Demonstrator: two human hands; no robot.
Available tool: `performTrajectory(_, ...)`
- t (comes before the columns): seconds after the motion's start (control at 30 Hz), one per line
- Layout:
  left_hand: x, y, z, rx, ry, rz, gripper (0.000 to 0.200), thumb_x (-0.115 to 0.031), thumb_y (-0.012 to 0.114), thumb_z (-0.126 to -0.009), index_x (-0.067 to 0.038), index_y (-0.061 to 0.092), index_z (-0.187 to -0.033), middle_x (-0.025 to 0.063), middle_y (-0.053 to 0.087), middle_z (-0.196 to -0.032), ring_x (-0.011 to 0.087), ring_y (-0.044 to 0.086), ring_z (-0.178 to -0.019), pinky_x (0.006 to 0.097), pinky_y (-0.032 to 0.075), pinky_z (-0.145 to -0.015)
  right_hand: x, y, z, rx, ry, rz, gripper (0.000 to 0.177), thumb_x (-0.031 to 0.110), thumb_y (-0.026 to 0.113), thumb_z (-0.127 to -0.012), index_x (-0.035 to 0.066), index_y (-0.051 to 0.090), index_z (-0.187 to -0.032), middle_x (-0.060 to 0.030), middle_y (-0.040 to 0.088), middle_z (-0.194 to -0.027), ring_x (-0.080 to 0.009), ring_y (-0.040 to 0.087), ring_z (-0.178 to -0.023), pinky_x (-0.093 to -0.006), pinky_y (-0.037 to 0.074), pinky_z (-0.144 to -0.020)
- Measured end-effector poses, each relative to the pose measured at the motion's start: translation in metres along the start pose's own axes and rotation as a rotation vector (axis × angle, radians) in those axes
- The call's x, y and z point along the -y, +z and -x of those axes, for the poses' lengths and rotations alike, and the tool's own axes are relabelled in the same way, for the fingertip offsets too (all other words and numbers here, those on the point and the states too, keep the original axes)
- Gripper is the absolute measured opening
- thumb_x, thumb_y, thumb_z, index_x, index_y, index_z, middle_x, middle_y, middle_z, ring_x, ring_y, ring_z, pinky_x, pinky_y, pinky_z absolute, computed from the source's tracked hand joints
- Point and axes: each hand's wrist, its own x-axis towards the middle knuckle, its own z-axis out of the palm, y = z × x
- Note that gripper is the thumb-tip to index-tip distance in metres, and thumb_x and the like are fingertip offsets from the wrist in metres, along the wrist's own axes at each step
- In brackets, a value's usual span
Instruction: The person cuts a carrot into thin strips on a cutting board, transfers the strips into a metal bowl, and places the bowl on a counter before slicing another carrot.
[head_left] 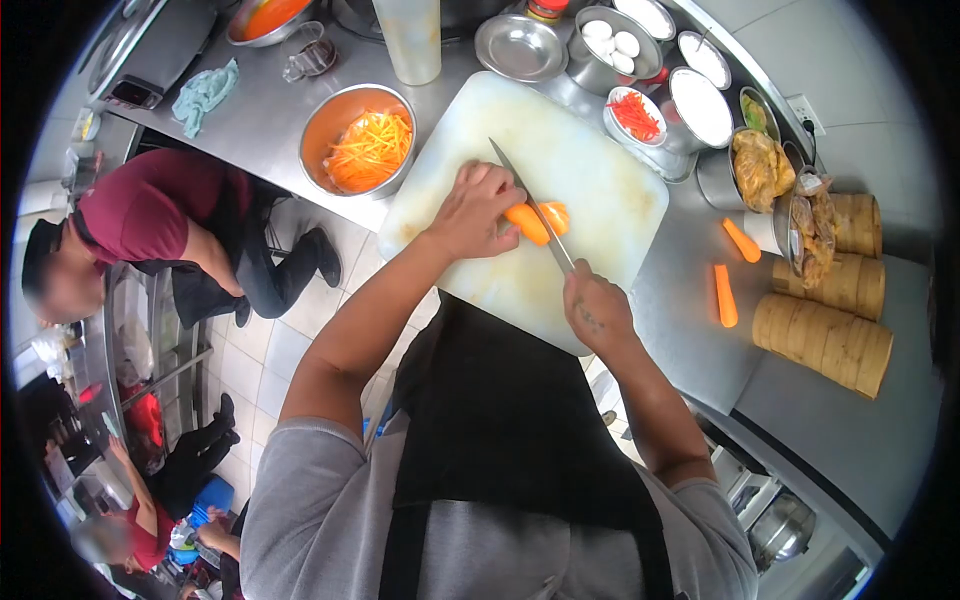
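On the white cutting board [590, 170], my left hand [475, 212] presses down on a peeled carrot [527, 224], its fingers curled over the upper end. My right hand [597, 305] is closed around the handle of a kitchen knife [540, 213]. The blade lies across the board along the carrot's right side, its tip pointing away from me. Orange carrot slices [554, 215] sit just right of the blade. Left of the board, a metal bowl [310, 150] holds shredded carrot [370, 150]. Two more peeled carrots [725, 296] lie on the steel counter to the right.
Bamboo steamers [820, 345] stand at the right. Behind the board are a pot of eggs [580, 65], a bowl of red strips [634, 116], a metal dish [520, 48] and a tall container [408, 40]. One co-worker [160, 210] is at left, others lower left.
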Motion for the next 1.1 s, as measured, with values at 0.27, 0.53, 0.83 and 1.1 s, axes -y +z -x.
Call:
performTrajectory(0.27,-0.026,0.015,0.02,-0.111,-0.086,-0.055,0.029,-0.017,0.073,-0.069,-0.013,0.067,-0.097,0.0056,0.054,-0.101,0.026,0.052,-0.103,0.0425,0.04,-0.095,-0.006,0.001,-0.003,0.001,-0.032,-0.011,0.021,0.02,0.045,-0.102,0.001,0.052,-0.098,-0.0234,0.066,-0.075,-0.0418,0.067,-0.072,-0.0516,0.053,-0.069)
performTrajectory(0.53,-0.032,0.019,0.019,-0.115,-0.061,-0.051,0.03,-0.011,0.07,-0.069,-0.016,0.068,-0.098,0.0018,0.057,-0.096,0.0226,0.055,-0.096,0.0401,0.04,-0.089,0.005,-0.036,0.013,0.044,-0.055,0.134,0.021,0.02,0.045,-0.102,0.001,0.053,-0.097,-0.0216,0.065,-0.073,-0.0407,0.068,-0.07,-0.0506,0.054,-0.065)
performTrajectory(0.83,-0.033,0.021,0.019,-0.134,-0.072,-0.074,0.028,-0.01,0.068,-0.069,-0.016,0.067,-0.097,0.0016,0.057,-0.097,0.0215,0.055,-0.096,0.0396,0.04,-0.088,-0.005,-0.076,0.045,0.226,-0.112,0.235,0.009,0.008,0.048,-0.095,-0.001,0.048,-0.095,-0.0238,0.065,-0.075,-0.0409,0.068,-0.071,-0.0509,0.055,-0.067)
performTrajectory(1.1,-0.033,0.02,0.017,-0.163,-0.064,-0.049,0.026,-0.01,0.068,-0.069,-0.015,0.066,-0.095,0.0024,0.057,-0.096,0.0217,0.056,-0.095,0.0391,0.041,-0.087,-0.024,0.005,-0.013,-0.014,-0.264,0.104,0.016,0.014,0.048,-0.098,-0.002,0.051,-0.1,-0.0238,0.065,-0.074,-0.043,0.067,-0.07,-0.0519,0.054,-0.066)
